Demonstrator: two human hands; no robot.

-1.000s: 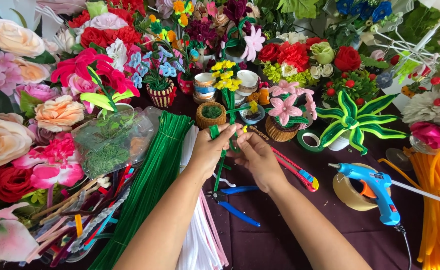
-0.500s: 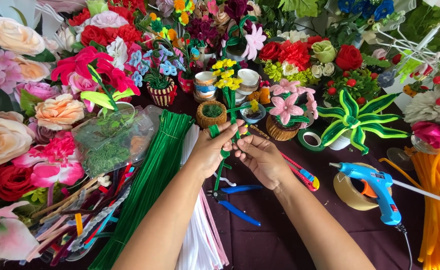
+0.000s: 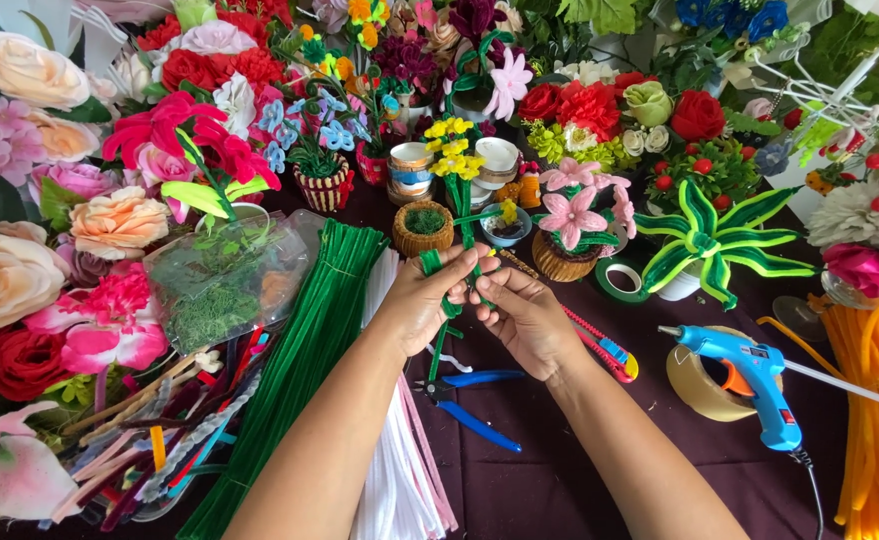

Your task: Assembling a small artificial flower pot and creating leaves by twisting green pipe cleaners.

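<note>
My left hand (image 3: pixel 422 300) and my right hand (image 3: pixel 525 315) meet at the table's middle, both gripping a green pipe-cleaner stem (image 3: pixel 462 215) that carries small yellow flowers (image 3: pixel 454 148) at its top. The stem stands upright between my fingers, and its lower end (image 3: pixel 440 352) hangs below my left hand. Green leaf loops stick out beside my left thumb. Blue-handled pliers (image 3: pixel 470 395) lie on the dark cloth just below my hands.
A thick bundle of green pipe cleaners (image 3: pixel 310 350) and white ones (image 3: pixel 395 460) lie left of my arms. A blue glue gun (image 3: pixel 750 380), tape roll (image 3: pixel 695 385), red cutter (image 3: pixel 605 345) and orange stems (image 3: pixel 875 420) sit right. Handmade flowers and small pots crowd the back.
My hands have drawn closer together around the stem, the right fingers sliding in against the left. The stem stays upright in the same spot.
</note>
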